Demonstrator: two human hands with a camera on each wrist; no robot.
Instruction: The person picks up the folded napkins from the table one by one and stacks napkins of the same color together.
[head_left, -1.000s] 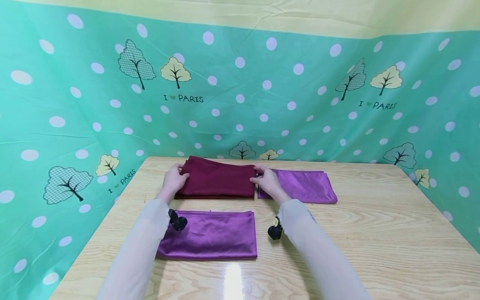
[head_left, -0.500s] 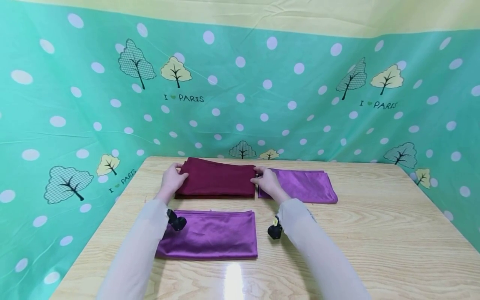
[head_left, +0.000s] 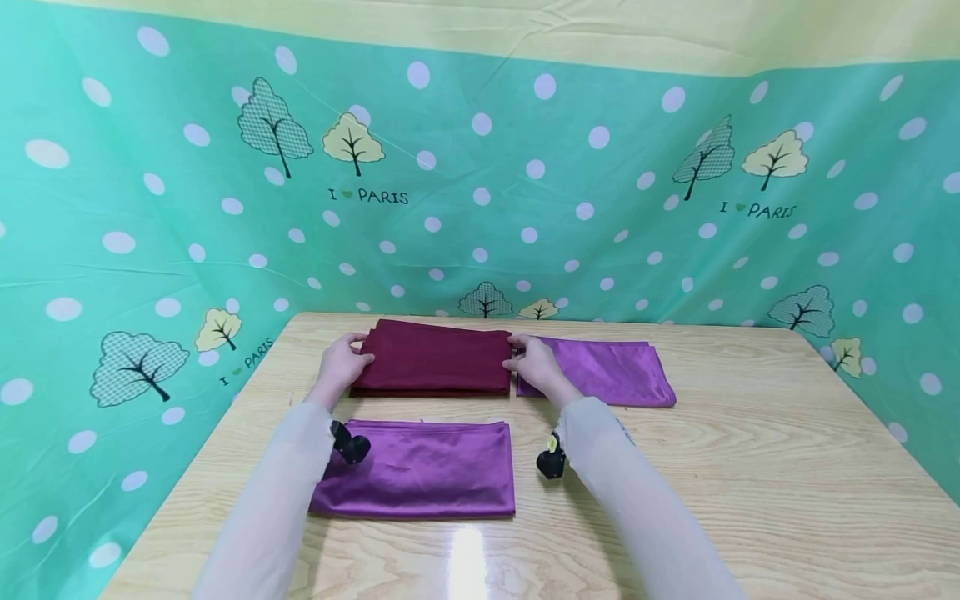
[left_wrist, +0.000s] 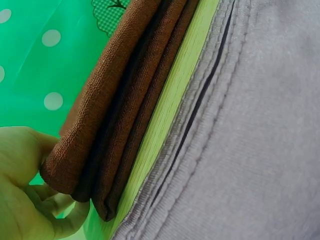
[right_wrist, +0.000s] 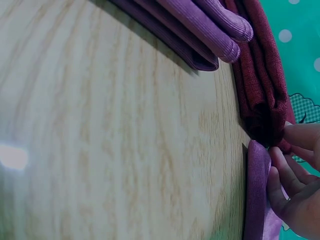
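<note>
between both hands' fingers (head_left: 365, 360), folded maroon cloth (head_left: 438, 360)

from afar i see the left hand (head_left: 341, 367) pinch one end, the right hand (head_left: 537, 365) the other; a purple cloth (head_left: 607, 372) lies beside the right fingers (right_wrist: 286, 172), another (head_left: 431, 475) short of both.

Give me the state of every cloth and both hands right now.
Maroon cloth: folded in several layers, at the back of the table, held at both ends.
Near purple cloth: folded, lying flat in front of the maroon one.
Right-hand purple cloth: folded, lying flat.
Left hand: pinching the maroon cloth's left end.
Right hand: pinching its right end.
Patterned backdrop: hanging behind the table.
</note>
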